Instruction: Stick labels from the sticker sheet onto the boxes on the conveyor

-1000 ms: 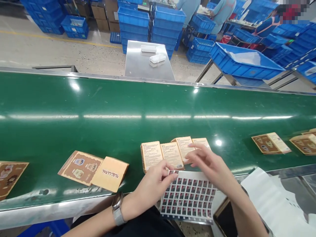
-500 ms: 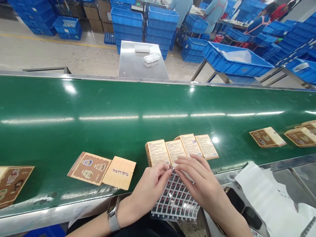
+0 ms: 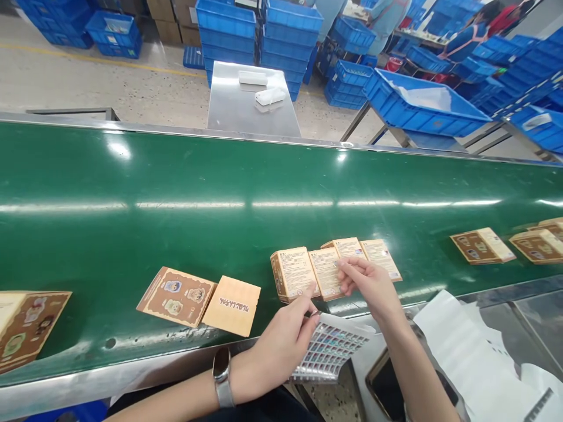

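Observation:
My left hand (image 3: 285, 340) pinches the top edge of a sheet of small dark stickers (image 3: 336, 346), which hangs bent over the belt's near edge. Its index finger reaches over the lower edge of a printed cardboard box (image 3: 294, 269). A small sticker, mostly hidden, is between the thumb and finger of my right hand (image 3: 363, 281), at the upper right of a second box (image 3: 324, 272). Two more boxes stand to the right, a third box (image 3: 347, 246) and a fourth box (image 3: 382, 258) partly behind my hand. Small coloured patches show on these two.
The green conveyor belt (image 3: 193, 170) also carries brown and cream boxes (image 3: 180, 296) at left and another box (image 3: 481, 245) at right. White paper (image 3: 466, 346) and a dark phone (image 3: 387, 381) lie at near right. Beyond the belt are a metal table (image 3: 250, 111), blue crates (image 3: 226, 29) and other people.
My right hand has left the sticker sheet and moved up to the second box, fingers pinched. The sheet tilts in my left hand. The boxes appear shifted slightly right in view.

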`<state>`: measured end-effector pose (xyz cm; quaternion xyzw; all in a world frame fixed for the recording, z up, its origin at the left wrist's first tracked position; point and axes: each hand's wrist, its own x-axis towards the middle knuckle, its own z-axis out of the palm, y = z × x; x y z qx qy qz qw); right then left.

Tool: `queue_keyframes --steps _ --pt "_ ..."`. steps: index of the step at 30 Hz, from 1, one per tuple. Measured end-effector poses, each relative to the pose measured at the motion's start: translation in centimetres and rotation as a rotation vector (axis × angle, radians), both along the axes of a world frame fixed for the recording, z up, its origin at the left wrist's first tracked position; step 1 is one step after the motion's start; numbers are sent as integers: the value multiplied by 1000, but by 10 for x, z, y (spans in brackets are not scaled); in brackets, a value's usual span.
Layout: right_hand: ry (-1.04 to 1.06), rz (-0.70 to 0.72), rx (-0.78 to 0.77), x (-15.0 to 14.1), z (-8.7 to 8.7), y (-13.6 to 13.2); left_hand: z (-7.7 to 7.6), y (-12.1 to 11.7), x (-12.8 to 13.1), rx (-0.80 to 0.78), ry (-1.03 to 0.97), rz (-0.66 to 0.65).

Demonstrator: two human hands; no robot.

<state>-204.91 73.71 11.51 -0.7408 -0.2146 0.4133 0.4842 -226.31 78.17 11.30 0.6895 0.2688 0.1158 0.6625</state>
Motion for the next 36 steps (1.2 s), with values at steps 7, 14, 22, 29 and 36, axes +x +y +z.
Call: queue_keyframes --steps 7,14,22,29,36 --pt "-142 -50 -39 22 -10 -4 7 -3 11 -83 -17 11" --pt "-354 405 89 -15 44 -32 17 -11 11 -188 -24 71" --pt "-635 430 154 -46 70 -61 24 -23 13 -265 -132 90" --pt "-685 529 258 -44 73 -65 27 -28 13 -447 -164 1" --pt "-518 309 233 -21 58 -59 16 -37 7 -403 -73 4"
